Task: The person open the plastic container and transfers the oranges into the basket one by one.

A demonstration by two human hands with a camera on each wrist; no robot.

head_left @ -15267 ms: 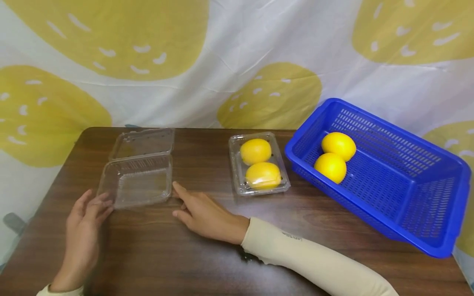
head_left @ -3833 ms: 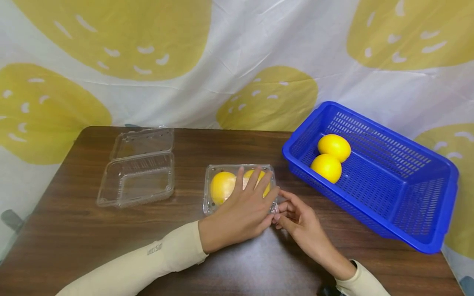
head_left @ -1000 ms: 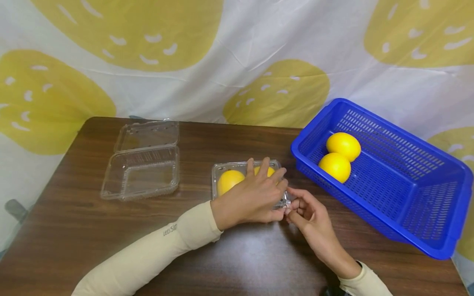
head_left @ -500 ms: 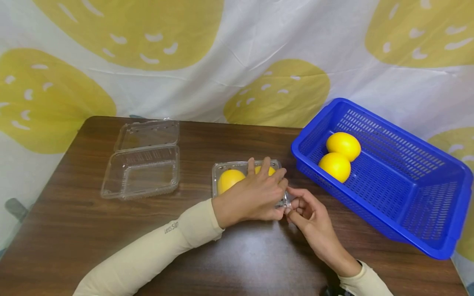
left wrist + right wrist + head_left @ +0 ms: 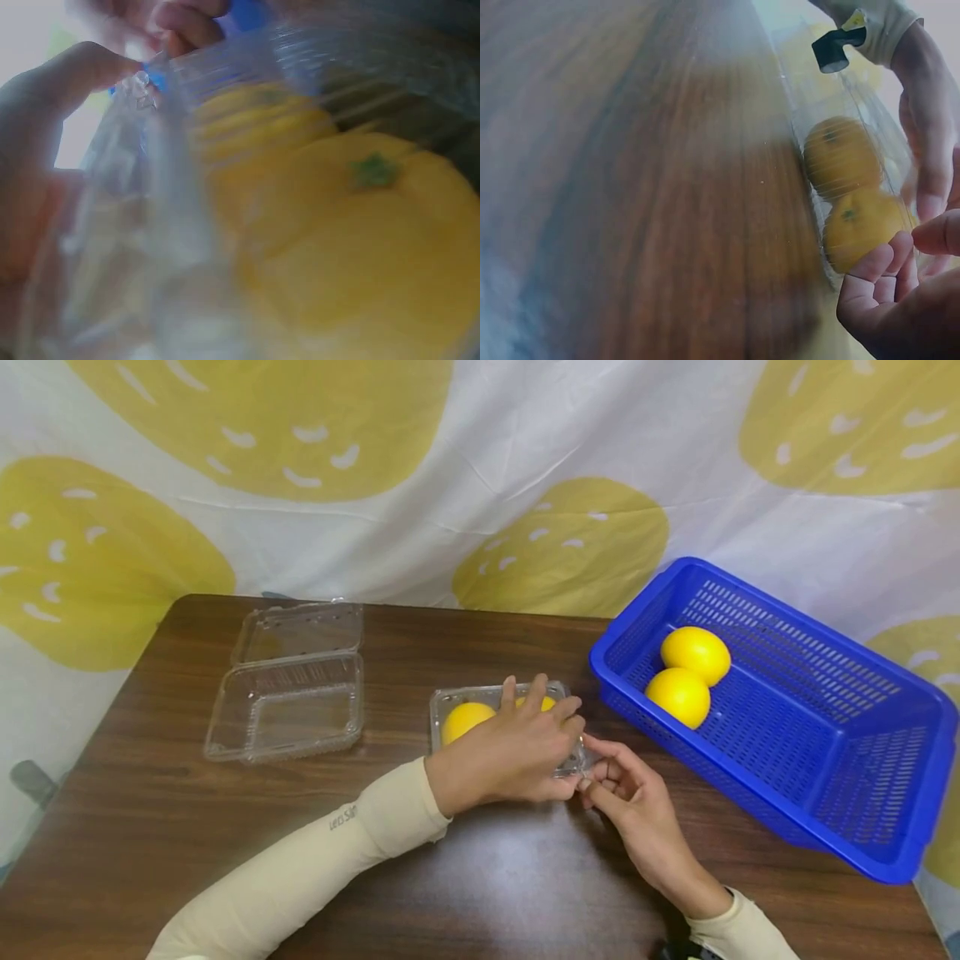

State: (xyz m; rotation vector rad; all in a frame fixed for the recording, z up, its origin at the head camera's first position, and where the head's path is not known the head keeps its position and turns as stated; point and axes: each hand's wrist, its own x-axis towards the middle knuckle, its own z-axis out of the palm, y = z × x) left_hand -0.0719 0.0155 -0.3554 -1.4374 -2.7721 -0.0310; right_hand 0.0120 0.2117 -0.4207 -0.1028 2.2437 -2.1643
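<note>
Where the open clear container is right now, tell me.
In the head view, the open clear container sits near the far left corner of the table, left of the filled container.

We've got an open clear box [image 5: 303, 714] near the far-left bench [image 5: 135, 827] corner, blue basket [image 5: 780, 752] toward the right edge, printed cloth [image 5: 517, 452] behind.

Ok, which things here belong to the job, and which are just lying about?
In the job:
lidded box
left hand, resting on it
right hand, pinching it
two boxed fruits

Lying about (first three perhaps awaiting use):
open box
blue basket
two loose fruits, in that basket
patterned cloth
</note>
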